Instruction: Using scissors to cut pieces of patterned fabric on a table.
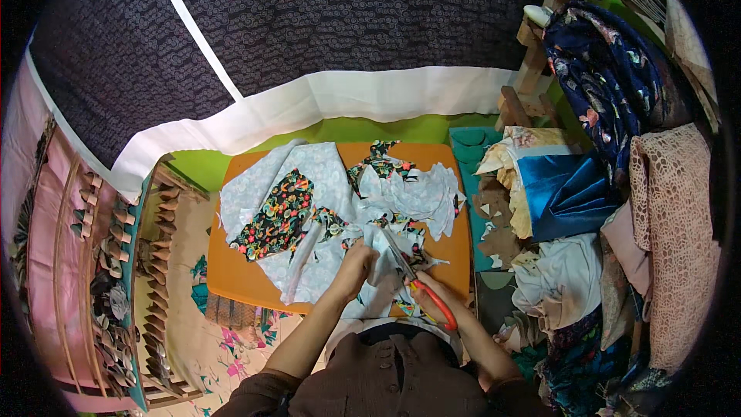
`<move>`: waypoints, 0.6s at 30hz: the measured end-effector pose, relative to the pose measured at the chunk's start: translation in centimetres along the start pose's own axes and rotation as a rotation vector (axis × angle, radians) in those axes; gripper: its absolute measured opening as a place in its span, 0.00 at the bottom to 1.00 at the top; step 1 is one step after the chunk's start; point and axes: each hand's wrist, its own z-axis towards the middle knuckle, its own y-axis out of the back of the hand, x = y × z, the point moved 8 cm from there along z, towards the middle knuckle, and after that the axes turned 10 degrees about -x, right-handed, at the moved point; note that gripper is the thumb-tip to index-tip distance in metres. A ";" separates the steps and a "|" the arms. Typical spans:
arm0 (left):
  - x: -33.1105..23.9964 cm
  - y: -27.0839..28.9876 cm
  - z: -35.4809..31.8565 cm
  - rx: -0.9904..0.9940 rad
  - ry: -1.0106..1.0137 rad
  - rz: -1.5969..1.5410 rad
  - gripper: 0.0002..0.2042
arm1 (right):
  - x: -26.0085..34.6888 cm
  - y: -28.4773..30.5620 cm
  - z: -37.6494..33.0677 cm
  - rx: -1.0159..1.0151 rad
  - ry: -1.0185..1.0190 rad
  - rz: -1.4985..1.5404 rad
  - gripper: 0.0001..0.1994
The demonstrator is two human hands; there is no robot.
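My right hand [421, 287] grips a pair of scissors [437, 303] by orange-red handles, and the metal blades point up and to the left over the fabric. Close beside them, my left hand [357, 266] is closed on the floral fabric [305, 261], its pale underside facing up. The cloth spreads over an orange table [223, 269]; a folded part shows its black side with bright flowers [278, 212]. Cut floral pieces [417, 189] lie in a loose pile at the table's far right. Whether the blades are parted on the cloth is too small to tell.
Folded blue satin [562, 193], a white cloth heap [559, 274] and a pink knitted cloth [671, 224] are piled to the right. On the left stand racks holding several wooden shoe lasts [158, 278]. A dark patterned curtain [347, 15] hangs behind the table.
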 end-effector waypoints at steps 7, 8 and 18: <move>-0.3 -0.2 -0.1 -0.051 -0.139 0.189 0.09 | -2.2 0.0 0.3 0.048 -0.040 -0.097 0.33; -0.6 -0.3 -0.2 -0.072 -0.195 0.204 0.08 | -1.8 -0.3 0.2 0.051 -0.040 -0.099 0.33; -1.1 0.0 -0.4 -0.141 -0.339 0.287 0.11 | -1.6 -1.1 -0.1 0.043 -0.063 0.102 0.27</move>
